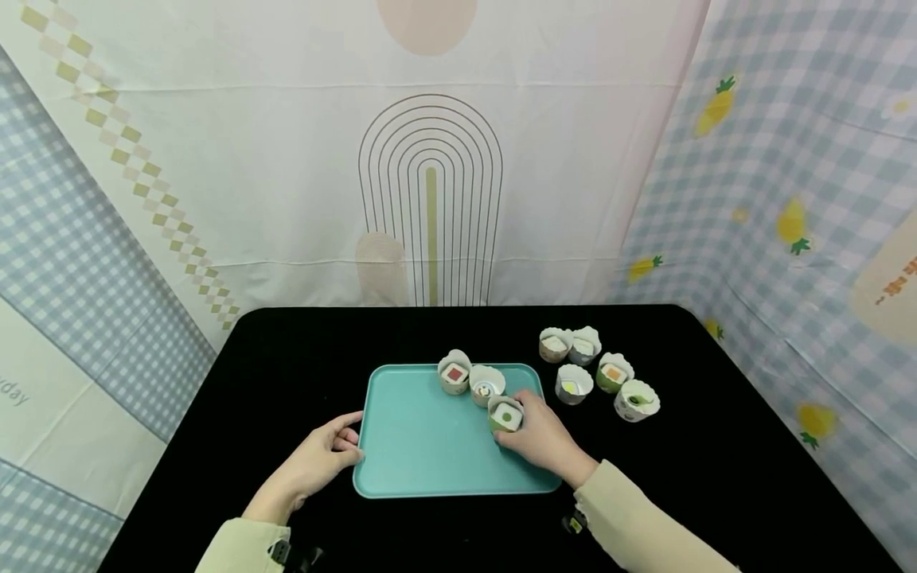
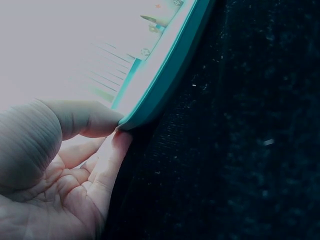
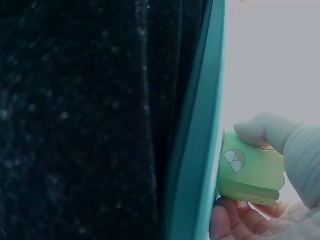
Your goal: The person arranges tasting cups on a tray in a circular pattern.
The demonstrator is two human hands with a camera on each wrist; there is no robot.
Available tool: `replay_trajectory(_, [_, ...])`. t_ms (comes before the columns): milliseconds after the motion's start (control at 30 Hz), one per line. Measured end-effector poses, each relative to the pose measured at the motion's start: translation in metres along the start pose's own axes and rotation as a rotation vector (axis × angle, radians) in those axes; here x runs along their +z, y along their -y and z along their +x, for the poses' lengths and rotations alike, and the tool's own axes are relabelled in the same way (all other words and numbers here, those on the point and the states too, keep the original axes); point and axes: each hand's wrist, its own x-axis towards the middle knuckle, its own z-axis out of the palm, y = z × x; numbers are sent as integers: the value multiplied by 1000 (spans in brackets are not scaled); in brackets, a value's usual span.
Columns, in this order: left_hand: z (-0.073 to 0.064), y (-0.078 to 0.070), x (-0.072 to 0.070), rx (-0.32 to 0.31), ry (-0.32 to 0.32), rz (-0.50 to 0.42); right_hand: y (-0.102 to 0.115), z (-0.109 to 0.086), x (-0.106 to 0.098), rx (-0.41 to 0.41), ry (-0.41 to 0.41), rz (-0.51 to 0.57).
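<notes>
A turquoise tray (image 1: 430, 469) lies on the black table. My left hand (image 1: 319, 455) is at its left edge; in the left wrist view the thumb (image 2: 95, 118) and a finger pinch the tray rim (image 2: 150, 107). On the right half of the tray, my right hand (image 1: 540, 438) grips a green paper baking cup (image 1: 494, 422) between thumb and fingers. Inside that cup sits a white square piece with a green dot. Two more paper cups stand on the tray behind it, one with a red-centred square (image 1: 454, 376), the other pale (image 1: 487, 385).
Several paper cups stand on the table right of the tray: two pale ones (image 1: 555, 345) at the back, a grey one (image 1: 573, 391), one with an orange-centred square (image 1: 614, 374) and one with dark green inside (image 1: 636, 404). Patterned curtains (image 1: 286, 199) hang around the table.
</notes>
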Motion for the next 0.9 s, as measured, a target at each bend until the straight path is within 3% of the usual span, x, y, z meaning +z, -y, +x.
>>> replay_trajectory(900, [1, -1, 0, -3, -4, 2, 0, -3, -1, 9, -29, 2])
